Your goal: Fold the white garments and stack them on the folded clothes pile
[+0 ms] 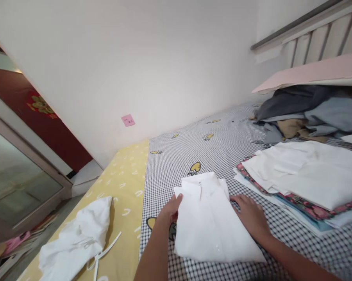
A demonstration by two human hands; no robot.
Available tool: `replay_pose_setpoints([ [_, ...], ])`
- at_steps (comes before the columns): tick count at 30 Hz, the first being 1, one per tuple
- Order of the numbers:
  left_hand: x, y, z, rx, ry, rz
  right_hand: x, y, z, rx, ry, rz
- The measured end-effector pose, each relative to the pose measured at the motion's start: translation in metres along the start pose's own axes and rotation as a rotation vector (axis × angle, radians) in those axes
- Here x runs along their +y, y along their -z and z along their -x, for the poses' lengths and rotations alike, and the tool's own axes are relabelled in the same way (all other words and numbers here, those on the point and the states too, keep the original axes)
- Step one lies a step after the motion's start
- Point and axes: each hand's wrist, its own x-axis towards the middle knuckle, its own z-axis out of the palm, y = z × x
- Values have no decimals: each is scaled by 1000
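A folded white shirt lies on the checked sheet, its collar toward the wall and a small label inside the neck. My left hand is closed on its left edge near the collar, thumb on top and the other fingers partly hidden. At the opposite edge, my right hand rests low against the sheet with its fingers apart, the nearest digit touching the shirt's side. To the left, a crumpled white garment with thin ties lies on the yellow part of the bedding.
On the right, a stack of folded clothes has a white garment on top and a floral cloth below. Behind are a heap of dark and grey clothes and a pink board. The white wall bounds the bed's far side.
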Motion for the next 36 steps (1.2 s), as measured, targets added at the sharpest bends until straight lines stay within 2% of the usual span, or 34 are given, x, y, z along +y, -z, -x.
replay_pose_setpoints([
  [3,5,-9,-8,99,-9,-57,1,-1,0,-1,-6,-12],
  [6,5,-12,-7,196,3,-113,0,0,0,4,-11,-17],
  [14,-11,-4,20,388,47,-122,-15,18,2,-33,-41,30],
  [18,-11,0,30,441,54,-66,-22,25,3,-48,-47,41],
  [21,-6,2,36,394,60,-21,-24,27,4,-49,-49,55],
  [24,3,8,47,273,80,5,-24,27,4,-63,-62,86],
  [27,9,20,68,150,129,-24,-25,26,5,-76,-63,118],
  [30,5,30,99,74,151,-110,-25,27,5,-81,-60,141],
  [33,-8,32,127,77,139,-222,-26,28,6,-85,-62,156],
  [36,-20,27,142,168,109,-355,-26,28,7,-81,-59,171],
])
